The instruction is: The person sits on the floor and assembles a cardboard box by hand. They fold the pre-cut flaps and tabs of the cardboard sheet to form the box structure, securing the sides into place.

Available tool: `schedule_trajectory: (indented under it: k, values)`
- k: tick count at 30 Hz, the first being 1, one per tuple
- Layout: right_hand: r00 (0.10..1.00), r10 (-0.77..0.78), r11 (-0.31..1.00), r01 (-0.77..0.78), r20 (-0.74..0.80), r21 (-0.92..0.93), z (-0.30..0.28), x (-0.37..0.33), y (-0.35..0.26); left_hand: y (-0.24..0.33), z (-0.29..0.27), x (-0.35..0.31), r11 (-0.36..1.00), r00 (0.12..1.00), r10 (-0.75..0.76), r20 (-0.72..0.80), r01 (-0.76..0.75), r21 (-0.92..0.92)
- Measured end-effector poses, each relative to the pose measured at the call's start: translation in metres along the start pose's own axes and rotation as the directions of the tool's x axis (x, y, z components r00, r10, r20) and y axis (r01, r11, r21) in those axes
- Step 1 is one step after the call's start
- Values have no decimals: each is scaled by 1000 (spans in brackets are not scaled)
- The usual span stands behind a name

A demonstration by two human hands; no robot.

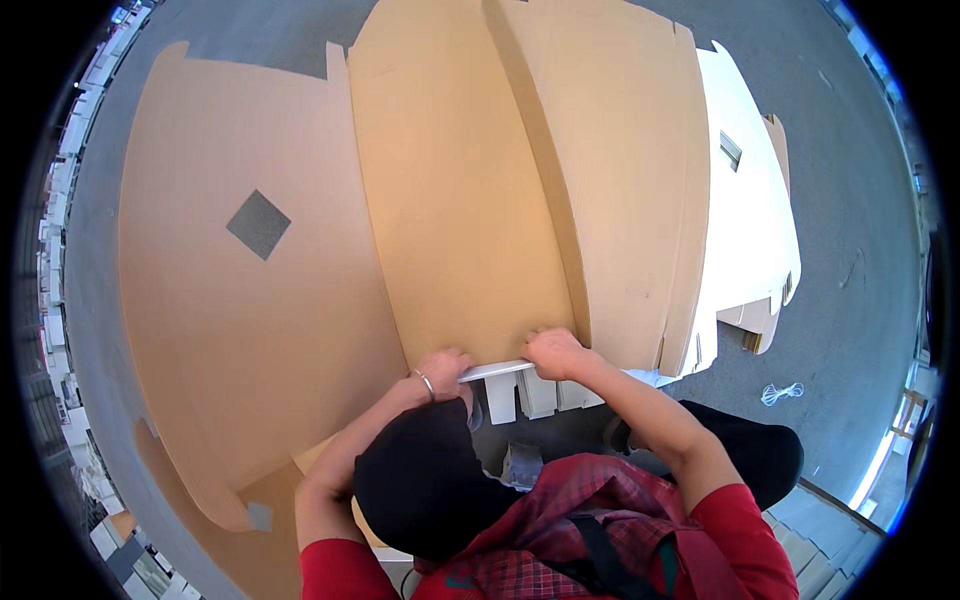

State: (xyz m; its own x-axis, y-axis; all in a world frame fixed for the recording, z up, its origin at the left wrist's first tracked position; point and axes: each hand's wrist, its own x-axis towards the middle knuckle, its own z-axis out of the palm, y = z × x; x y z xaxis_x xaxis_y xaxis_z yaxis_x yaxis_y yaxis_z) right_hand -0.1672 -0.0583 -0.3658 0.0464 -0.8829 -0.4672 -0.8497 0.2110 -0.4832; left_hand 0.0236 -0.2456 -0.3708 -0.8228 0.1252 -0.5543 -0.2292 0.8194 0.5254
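A large brown cardboard sheet [455,200] lies spread before me, creased into several panels, with a raised fold [548,170] running along it. At its near edge is a narrow white-faced flap [497,370]. My left hand [443,372], with a bracelet at the wrist, is closed on the flap's left end. On the flap's right end, beside the raised fold, my right hand [554,352] is closed with its fingers curled onto the brown side. The fingertips of both hands are partly hidden.
The left panel has a diamond-shaped cutout [259,225]. White-faced cardboard sheets [745,210] lie stacked at right, under the brown one. A small bundle of white cord [782,394] rests on the grey floor [840,330]. My bent knees [415,480] are close to the near edge.
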Motion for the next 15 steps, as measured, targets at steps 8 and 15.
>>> schedule_trajectory:
  k: [8,15]
  values:
    - [947,-40,999,40,318,7,-37,5,7,-4,7,16,973,980,197,24,-198,117]
    - [965,-130,850,226,226,-476,-164,-26,72,7,-50,-20,892,939,337,-70,-295,343]
